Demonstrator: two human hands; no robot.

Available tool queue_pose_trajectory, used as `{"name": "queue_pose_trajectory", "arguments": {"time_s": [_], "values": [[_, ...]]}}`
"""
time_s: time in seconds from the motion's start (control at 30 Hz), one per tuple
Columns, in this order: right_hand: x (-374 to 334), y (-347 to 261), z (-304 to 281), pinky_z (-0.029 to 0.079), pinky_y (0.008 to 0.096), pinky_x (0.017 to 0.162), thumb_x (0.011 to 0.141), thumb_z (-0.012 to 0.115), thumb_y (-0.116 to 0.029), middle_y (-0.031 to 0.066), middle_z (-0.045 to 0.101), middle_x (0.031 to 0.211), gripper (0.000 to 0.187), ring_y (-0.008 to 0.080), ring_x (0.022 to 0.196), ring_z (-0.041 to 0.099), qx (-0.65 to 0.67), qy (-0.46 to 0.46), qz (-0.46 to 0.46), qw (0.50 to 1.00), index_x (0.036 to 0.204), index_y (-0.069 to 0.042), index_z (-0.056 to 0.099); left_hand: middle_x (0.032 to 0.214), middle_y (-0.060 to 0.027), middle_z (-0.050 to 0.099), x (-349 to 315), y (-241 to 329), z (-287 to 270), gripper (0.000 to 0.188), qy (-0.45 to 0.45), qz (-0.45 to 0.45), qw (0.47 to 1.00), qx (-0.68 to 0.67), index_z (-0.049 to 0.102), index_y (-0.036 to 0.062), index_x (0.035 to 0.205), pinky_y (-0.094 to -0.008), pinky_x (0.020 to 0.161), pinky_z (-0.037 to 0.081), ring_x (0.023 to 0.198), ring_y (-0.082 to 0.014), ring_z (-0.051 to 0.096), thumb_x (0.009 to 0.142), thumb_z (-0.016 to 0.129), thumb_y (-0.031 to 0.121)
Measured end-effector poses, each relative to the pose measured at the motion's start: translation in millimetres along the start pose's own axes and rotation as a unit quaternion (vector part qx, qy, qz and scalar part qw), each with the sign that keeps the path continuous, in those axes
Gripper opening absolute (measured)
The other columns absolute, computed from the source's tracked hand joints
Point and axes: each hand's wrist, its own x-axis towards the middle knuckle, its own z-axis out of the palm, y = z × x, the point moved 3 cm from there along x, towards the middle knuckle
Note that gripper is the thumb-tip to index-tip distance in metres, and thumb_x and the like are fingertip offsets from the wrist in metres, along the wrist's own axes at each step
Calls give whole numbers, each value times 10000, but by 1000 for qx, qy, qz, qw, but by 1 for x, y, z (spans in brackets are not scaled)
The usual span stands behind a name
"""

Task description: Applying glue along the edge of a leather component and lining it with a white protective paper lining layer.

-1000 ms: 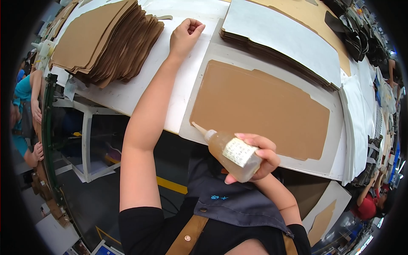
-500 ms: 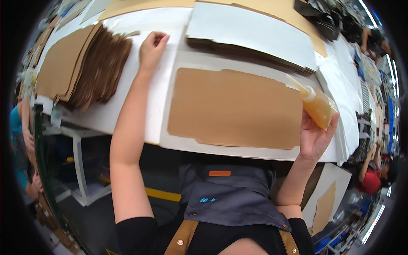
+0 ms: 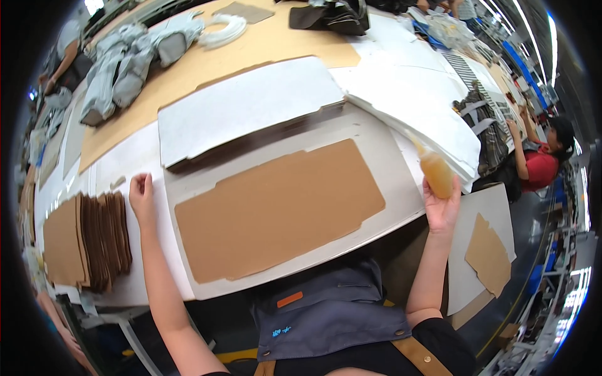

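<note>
Right hand [image 3: 441, 210] gripping amber glue bottle [image 3: 436, 173], nozzle tilted up-left, left hand [image 3: 142, 191] fisted on table [image 3: 125, 156]

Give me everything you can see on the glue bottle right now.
The bottle is small, clear plastic, filled with amber liquid, with a slim nozzle pointing up and left. It is tilted, held from below in the right hand, off the right end of the brown panel and in front of the white sheet stack. Whether it touches the stack cannot be told. No label shows from this side.
</note>
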Motion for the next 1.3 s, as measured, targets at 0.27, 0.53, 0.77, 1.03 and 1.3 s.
{"name": "queue_pose_trajectory", "arguments": {"time_s": [0.27,0.53,0.77,1.03,1.3], "values": [[7,-1,-9,356,359,1126,1054,556,-335,120,525,1376,510,206,1307,472,-364,36,-129,922,1426,-12,426,788,63,522,-3,-14,3,139,1,10,999,40,605,35,964,-205,600,346,686,-31,432,1021,636,158],[10,-18,4,406,352,1045,1047,551,-388,168,570,1244,504,289,1138,536,-771,52,-317,550,1334,27,551,765,55,508,-2,-9,0,135,-6,23,999,48,600,43,956,-210,588,335,668,-37,427,1024,631,156],[74,-84,73,483,388,872,970,650,-146,122,683,977,170,289,956,615,-694,-21,-368,618,1029,5,701,726,54,458,-6,25,-4,191,110,57,992,18,635,31,1011,-226,593,339,662,-48,414,1056,590,211],[233,-75,35,475,443,897,875,740,-183,130,693,994,137,325,986,608,-811,-68,-290,503,931,-59,727,752,34,466,-13,131,52,267,38,128,991,-24,631,25,977,-222,643,344,700,-56,408,1096,510,231],[250,-66,19,455,445,901,882,723,-154,127,665,1005,120,324,995,580,-805,-76,-272,522,920,-50,676,774,-4,568,-16,232,173,239,-155,208,965,-36,655,-10,925,-235,684,416,721,-80,501,1066,550,153]]}}
